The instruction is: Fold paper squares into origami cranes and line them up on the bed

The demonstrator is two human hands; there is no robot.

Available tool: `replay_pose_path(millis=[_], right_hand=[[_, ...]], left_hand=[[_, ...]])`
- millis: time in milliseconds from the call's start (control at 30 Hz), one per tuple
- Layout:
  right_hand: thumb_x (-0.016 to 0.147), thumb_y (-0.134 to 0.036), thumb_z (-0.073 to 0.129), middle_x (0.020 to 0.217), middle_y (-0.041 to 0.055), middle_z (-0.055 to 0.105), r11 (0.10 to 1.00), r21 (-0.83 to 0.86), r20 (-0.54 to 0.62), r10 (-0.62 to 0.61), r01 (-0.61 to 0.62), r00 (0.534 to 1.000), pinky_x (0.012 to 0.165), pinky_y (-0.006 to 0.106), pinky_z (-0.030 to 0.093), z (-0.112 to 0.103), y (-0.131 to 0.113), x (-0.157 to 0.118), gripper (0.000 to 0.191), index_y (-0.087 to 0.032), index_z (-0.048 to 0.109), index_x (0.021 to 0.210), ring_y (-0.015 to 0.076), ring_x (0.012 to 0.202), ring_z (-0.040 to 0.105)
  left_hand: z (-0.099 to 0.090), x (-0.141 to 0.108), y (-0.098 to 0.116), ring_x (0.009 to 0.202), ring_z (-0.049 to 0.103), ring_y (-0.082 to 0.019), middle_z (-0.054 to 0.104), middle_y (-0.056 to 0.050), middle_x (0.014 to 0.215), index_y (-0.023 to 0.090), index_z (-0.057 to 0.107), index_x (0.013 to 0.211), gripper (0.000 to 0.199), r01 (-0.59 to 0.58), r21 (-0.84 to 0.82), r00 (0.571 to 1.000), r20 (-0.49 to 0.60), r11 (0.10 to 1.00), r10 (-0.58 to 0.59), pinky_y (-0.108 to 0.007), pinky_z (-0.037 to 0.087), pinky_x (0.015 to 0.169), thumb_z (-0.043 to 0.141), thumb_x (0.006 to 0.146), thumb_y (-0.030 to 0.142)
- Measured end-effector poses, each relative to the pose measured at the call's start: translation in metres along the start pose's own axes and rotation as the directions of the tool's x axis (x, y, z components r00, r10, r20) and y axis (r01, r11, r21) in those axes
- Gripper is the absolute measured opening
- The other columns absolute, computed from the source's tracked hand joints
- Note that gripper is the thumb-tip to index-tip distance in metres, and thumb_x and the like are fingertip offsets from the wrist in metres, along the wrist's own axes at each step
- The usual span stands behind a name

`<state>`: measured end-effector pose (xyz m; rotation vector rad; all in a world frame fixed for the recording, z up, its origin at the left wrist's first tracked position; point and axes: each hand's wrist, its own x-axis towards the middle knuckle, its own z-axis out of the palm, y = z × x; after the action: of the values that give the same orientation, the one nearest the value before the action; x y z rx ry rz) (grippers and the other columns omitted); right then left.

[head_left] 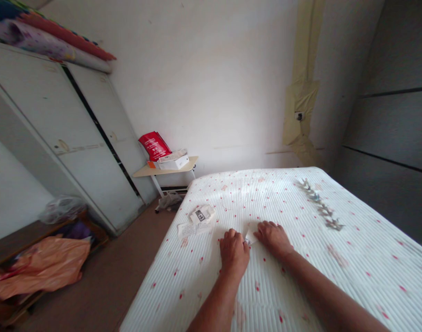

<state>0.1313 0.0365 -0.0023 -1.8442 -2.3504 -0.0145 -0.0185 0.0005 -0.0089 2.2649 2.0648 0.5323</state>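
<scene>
Between my two hands a small piece of pale printed paper (251, 234) lies low over the bed cover. My left hand (234, 251) is closed at the paper's left edge, thumb side against it, with the fingertips curled out of sight. From the right, my right hand (275, 237) bends its fingers over the other edge, and its thumb is hidden. Left of my hands a small pile of printed paper sheets (202, 215) rests on the cover. Off to the right stretches a row of several folded paper figures (325, 208), with pointed, wing-like parts.
A ribbed white mattress cover (266, 295) with red dots is under everything. Beyond its far left corner stands a small table (145, 172) with a red bag (155, 146) and a white box (174, 162). Cabinets (90, 129) line the left; an orange plastic bag (45, 265) lies below.
</scene>
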Motion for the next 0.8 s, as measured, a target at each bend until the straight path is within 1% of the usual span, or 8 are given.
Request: replay_pose_path(millis=[267, 500, 667, 800], right_hand=[[0.089, -0.032, 0.044, 0.096, 0.0089, 0.063, 1.0, -0.027, -0.005, -0.006, 0.006, 1.0, 0.074, 0.032, 0.036, 0.0015, -0.0023, 0.0003, 0.02, -0.018, 0.058, 0.091, 0.0221, 0.094, 0.056], [0.089, -0.032, 0.043, 0.097, 0.0097, 0.063, 0.999, -0.048, -0.013, -0.009, 0.009, 1.0, 0.073, 0.034, 0.036, 0.0021, -0.0038, 0.0012, 0.022, -0.017, 0.059, 0.092, 0.0236, 0.094, 0.056], [0.089, -0.033, 0.043, 0.096, 0.0101, 0.064, 0.998, -0.064, -0.018, -0.018, 0.017, 1.0, 0.072, 0.034, 0.036, 0.0042, -0.0036, 0.0029, 0.024, -0.016, 0.059, 0.092, 0.0241, 0.092, 0.057], [0.09, -0.033, 0.043, 0.097, 0.0101, 0.064, 0.998, -0.065, -0.015, -0.018, 0.017, 1.0, 0.072, 0.033, 0.035, 0.0043, -0.0034, 0.0039, 0.023, -0.017, 0.059, 0.091, 0.0227, 0.092, 0.057]], left_hand=[[0.0019, -0.0009, 0.0023, 0.095, 0.048, -0.022, 0.054, -0.007, 0.093, 0.016, 0.061, 0.083, 0.017, 0.035, 0.036, 0.999, -0.028, 0.999, -0.034, -0.035, 0.035, 0.079, 0.045, 0.083, 0.018], [0.0028, -0.0018, 0.0029, 0.095, 0.047, -0.023, 0.054, -0.008, 0.094, 0.016, 0.061, 0.085, 0.016, 0.011, 0.064, 0.999, -0.044, 0.998, -0.008, -0.037, 0.037, 0.079, 0.046, 0.083, 0.018], [0.0026, -0.0013, 0.0039, 0.096, 0.047, -0.023, 0.054, -0.009, 0.095, 0.016, 0.062, 0.087, 0.016, 0.017, 0.077, 1.0, -0.012, 0.997, -0.017, -0.037, 0.037, 0.08, 0.047, 0.082, 0.018], [0.0019, -0.0017, 0.0044, 0.096, 0.047, -0.023, 0.054, -0.008, 0.094, 0.017, 0.062, 0.087, 0.016, 0.019, 0.083, 1.0, -0.018, 0.996, -0.018, -0.037, 0.037, 0.081, 0.047, 0.082, 0.018]])
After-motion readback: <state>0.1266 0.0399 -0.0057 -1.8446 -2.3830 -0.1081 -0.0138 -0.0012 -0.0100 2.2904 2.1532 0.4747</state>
